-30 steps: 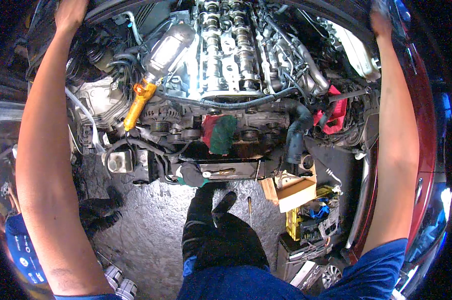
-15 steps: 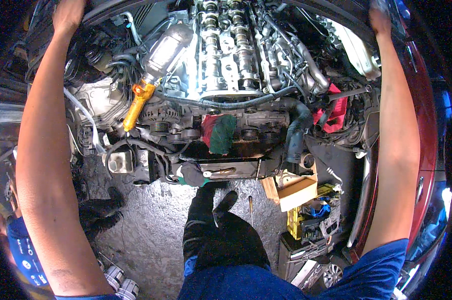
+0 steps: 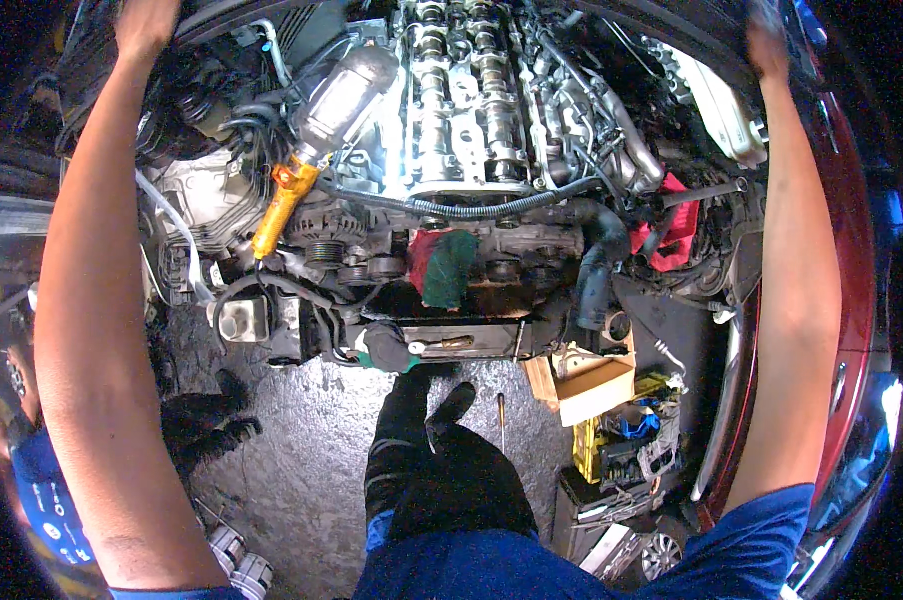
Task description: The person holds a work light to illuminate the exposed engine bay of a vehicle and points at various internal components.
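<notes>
My left hand (image 3: 146,28) is raised to the dark panel edge (image 3: 224,20) at the top left, fingers cut off. My right hand (image 3: 769,48) is up at the top right against the dark edge, fingers blurred and hidden. Between my arms lies an open car engine with exposed camshafts (image 3: 462,110). A yellow-handled work light (image 3: 282,210) with a clear tube leans on its left side. A red-and-green cloth (image 3: 442,265) lies at the engine's front; a red plastic item (image 3: 677,230) sits to its right.
A co-worker's blue sleeve (image 3: 47,480) and dark shoes are at left. An open cardboard box (image 3: 592,385), a yellow tool case (image 3: 587,450), a screwdriver (image 3: 502,420) and a wheel (image 3: 662,555) are low around my legs. The red car body (image 3: 852,280) borders the right.
My hands stay at the top edges, shifted very slightly rightward in view along with the engine. The co-worker at lower left has moved slightly.
</notes>
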`<state>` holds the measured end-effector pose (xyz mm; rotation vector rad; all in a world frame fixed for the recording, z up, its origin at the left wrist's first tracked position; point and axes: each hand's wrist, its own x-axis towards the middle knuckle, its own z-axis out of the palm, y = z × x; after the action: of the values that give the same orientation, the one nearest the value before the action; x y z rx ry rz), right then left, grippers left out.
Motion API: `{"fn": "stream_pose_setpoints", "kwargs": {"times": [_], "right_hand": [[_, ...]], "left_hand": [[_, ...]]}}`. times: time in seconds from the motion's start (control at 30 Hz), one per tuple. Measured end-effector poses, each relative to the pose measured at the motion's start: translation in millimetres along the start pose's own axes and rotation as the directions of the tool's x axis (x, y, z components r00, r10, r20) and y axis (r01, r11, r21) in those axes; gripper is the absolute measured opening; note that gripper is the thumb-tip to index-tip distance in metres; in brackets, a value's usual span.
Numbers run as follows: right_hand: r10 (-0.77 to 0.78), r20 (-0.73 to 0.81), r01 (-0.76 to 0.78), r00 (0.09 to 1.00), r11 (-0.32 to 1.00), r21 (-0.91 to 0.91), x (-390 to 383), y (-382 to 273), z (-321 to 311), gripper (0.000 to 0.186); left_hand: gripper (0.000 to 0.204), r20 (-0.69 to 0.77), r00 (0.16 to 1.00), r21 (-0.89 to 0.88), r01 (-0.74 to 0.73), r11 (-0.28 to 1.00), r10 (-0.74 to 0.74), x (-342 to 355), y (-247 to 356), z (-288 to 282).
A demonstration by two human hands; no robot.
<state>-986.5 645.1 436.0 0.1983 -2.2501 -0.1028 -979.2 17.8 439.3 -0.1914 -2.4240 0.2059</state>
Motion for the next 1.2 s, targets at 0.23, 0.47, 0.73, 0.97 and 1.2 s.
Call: {"fn": "stream_pose_setpoints", "kwargs": {"times": [0.23, 0.47, 0.73, 0.97, 1.2], "right_hand": [[-0.131, -0.087, 0.128, 0.988, 0.991, -0.041, 1.1, 22.2, 8.6, 0.034], [-0.336, -0.218, 0.306, 0.916, 0.939, -0.159, 3.4, 36.4, 23.1, 0.033], [-0.214, -0.188, 0.233, 0.958, 0.969, 0.082, 7.8, 34.3, 22.4, 0.033], [-0.138, -0.151, 0.142, 0.979, 0.990, 0.018, 0.3, 10.1, 7.2, 0.036], [-0.236, -0.236, 0.258, 0.943, 0.964, 0.067, 5.9, 26.1, 14.5, 0.035]], "left_hand": [[0.050, 0.098, 0.987, -0.014, 0.128, 0.992, -0.126, -6.4, 25.9, -8.9], [0.049, 0.109, 0.989, -0.015, 0.101, 0.995, -0.099, -5.4, 25.5, -20.7], [0.050, 0.118, 0.985, 0.020, 0.128, 0.992, -0.129, -3.1, 23.8, -20.1], [0.050, 0.126, 0.978, -0.045, 0.175, 0.984, -0.168, -4.5, 27.4, -18.8], [0.050, 0.111, 0.978, 0.052, 0.174, 0.983, -0.179, -2.5, 18.0, -6.1]]}}
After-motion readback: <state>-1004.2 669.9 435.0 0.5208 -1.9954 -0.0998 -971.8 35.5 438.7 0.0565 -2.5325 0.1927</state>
